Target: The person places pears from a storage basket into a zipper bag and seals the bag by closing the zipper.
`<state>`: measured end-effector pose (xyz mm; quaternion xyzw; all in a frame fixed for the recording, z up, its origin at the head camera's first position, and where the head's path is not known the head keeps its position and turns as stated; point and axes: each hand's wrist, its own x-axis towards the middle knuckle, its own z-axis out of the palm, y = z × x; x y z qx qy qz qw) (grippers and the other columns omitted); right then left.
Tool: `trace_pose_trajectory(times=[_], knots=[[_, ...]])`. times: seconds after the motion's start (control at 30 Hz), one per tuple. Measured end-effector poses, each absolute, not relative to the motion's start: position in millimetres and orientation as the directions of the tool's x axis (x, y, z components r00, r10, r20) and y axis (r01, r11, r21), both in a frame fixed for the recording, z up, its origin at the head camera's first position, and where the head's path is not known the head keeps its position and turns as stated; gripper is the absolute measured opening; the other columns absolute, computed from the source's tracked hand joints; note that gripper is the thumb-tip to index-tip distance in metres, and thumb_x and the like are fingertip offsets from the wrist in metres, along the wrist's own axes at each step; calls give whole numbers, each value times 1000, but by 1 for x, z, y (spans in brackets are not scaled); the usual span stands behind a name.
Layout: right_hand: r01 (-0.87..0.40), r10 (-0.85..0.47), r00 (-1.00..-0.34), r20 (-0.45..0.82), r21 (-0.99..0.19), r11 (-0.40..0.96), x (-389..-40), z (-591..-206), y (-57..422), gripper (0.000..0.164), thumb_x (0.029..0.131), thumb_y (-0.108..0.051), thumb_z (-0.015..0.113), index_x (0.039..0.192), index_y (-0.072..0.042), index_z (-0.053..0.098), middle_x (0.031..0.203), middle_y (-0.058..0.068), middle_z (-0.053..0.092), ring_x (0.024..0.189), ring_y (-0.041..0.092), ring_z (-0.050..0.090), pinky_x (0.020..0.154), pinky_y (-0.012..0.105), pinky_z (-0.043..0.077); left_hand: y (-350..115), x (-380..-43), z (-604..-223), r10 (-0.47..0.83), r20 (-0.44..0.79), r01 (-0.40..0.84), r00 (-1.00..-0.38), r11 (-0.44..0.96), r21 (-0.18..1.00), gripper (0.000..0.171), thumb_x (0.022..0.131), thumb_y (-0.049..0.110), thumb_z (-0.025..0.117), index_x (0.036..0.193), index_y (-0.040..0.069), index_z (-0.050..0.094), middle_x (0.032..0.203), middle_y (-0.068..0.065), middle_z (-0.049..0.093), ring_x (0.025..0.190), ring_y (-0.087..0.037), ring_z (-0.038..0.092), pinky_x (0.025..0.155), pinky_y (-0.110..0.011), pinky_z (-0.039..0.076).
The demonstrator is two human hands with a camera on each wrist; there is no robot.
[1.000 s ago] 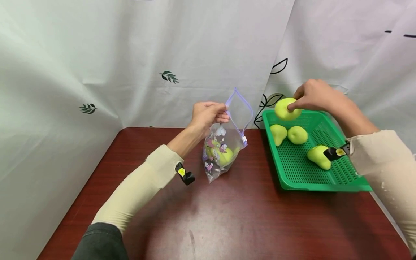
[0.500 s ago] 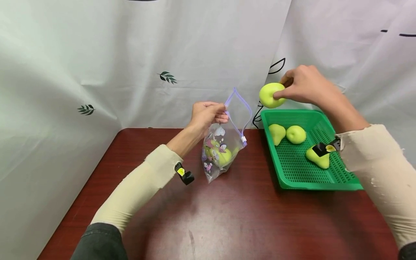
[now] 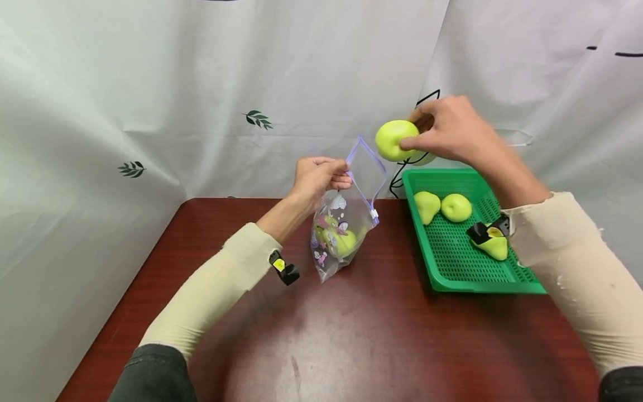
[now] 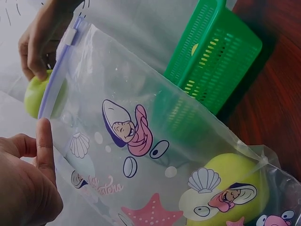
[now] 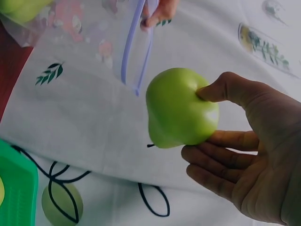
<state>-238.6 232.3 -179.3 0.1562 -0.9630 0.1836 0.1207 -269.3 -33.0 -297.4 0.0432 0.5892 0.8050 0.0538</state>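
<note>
My left hand (image 3: 321, 178) pinches the purple-edged mouth of a clear zip bag (image 3: 331, 209) printed with shells and sea cartoons. The bag hangs with its mouth spread apart and green fruit (image 4: 230, 188) in its bottom. A white slider (image 3: 374, 213) sits at the near end of the zip. Between thumb and fingers, my right hand (image 3: 449, 128) grips a green pear (image 5: 181, 108); its short stem shows in the right wrist view. The pear is in the air just right of the bag's mouth, and overlaps the zip edge in the left wrist view.
A green perforated basket (image 3: 427, 262) stands on the right of the dark red-brown table (image 3: 321, 340). Inside lie a pear (image 3: 427, 206), a rounder green fruit (image 3: 456, 207) and another pear (image 3: 494, 248) partly behind the wrist camera. A white leaf-print cloth (image 3: 211, 100) hangs behind.
My right hand has carried the pear up and leftward from above the basket to beside the bag's mouth. The left hand and bag have stayed nearly still.
</note>
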Motion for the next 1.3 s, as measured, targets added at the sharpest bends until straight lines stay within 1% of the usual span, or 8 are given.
trace_pose_trajectory(times=[0.1,0.2,0.3,0.57,0.73,0.87,1.1,1.3], knots=[[-395,-292,-901,321,-331,857,-235,-182,223,50,93,-40,89,128,-5,82,120,18,85,107,28,77,79,16,52,-33,-270,-298,137,2,-39,-991,-297,954,15,99,-9,70,105,-16,81,68,-10,77,56,-13,76,60,-24,73],[-445,-332,-879,343,-334,831,-230,-186,215,48,93,-37,89,127,-4,81,122,19,85,112,32,79,86,24,55,-34,-270,-298,138,1,-40,-990,-293,955,15,99,-8,70,106,-16,81,68,-10,77,56,-13,76,60,-24,73],[-480,-366,-860,355,-323,816,-227,-190,208,45,93,-33,88,125,-3,81,120,19,85,112,33,80,87,34,57,-34,-269,-298,138,1,-40,-990,-291,956,14,99,-8,70,105,-15,81,67,-10,77,56,-13,76,60,-24,73],[-489,-396,-864,311,-326,809,-227,-202,199,42,93,-32,87,124,-4,81,121,18,84,113,32,78,92,44,61,-33,-269,-300,143,7,-36,-990,-298,954,23,99,-8,70,117,-21,77,67,-9,77,55,-13,76,60,-24,73],[-483,-405,-869,285,-312,818,-229,-209,199,45,94,-32,86,128,-3,79,126,20,82,116,36,76,96,51,63,-33,-269,-301,145,11,-33,-989,-300,953,17,99,-8,70,109,-17,80,68,-10,77,56,-13,76,60,-24,73],[-471,-401,-877,264,-310,826,-230,-212,198,49,95,-32,85,132,-1,77,129,21,80,119,36,75,99,54,64,-33,-269,-302,141,3,-40,-990,-300,953,15,99,-8,72,107,-15,81,68,-10,77,55,-13,76,60,-24,73],[-492,-419,-864,278,-290,821,-232,-220,198,44,97,-27,86,130,2,77,127,21,80,121,38,75,103,56,64,-33,-268,-302,144,8,-35,-990,-295,955,16,99,-7,71,109,-16,80,67,-10,77,56,-13,77,60,-24,73],[-488,-422,-865,272,-257,834,-233,-223,198,46,100,-27,81,134,4,75,132,25,78,125,41,73,110,60,64,-32,-268,-303,147,31,-15,-989,-307,952,26,101,-8,68,119,-24,74,68,-9,77,56,-12,77,61,-24,73]])
